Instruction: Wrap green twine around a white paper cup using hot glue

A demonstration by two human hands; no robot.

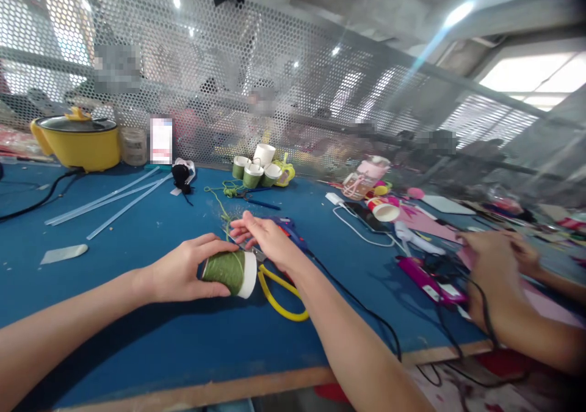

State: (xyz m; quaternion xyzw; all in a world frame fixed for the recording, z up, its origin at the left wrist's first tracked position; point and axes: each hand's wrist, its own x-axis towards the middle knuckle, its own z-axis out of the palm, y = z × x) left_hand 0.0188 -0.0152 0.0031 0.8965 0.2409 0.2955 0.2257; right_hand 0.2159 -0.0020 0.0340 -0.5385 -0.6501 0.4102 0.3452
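Observation:
My left hand (183, 270) is closed around a paper cup (229, 271) wrapped in green yarn, tilted on its side with the bare white rim facing right. Above that rim hovers my right hand (260, 235), its fingers stretched out and loosely apart. A strand of green yarn (224, 209) runs from a small tangle on the table toward the cup, passing close to the right fingertips. Scissors with yellow handles (286, 308) lie beneath my right wrist. Partly hidden behind the right hand is a blue glue gun (290, 232).
At the back stand several green-wrapped cups (253, 175) beside yellow yarn (284, 174). Clear glue sticks (110, 201), a yellow electric pot (85, 143) and a phone (161, 140) are left. On the right, another person's hands (494, 265) work near a purple device (430, 282) and black cables.

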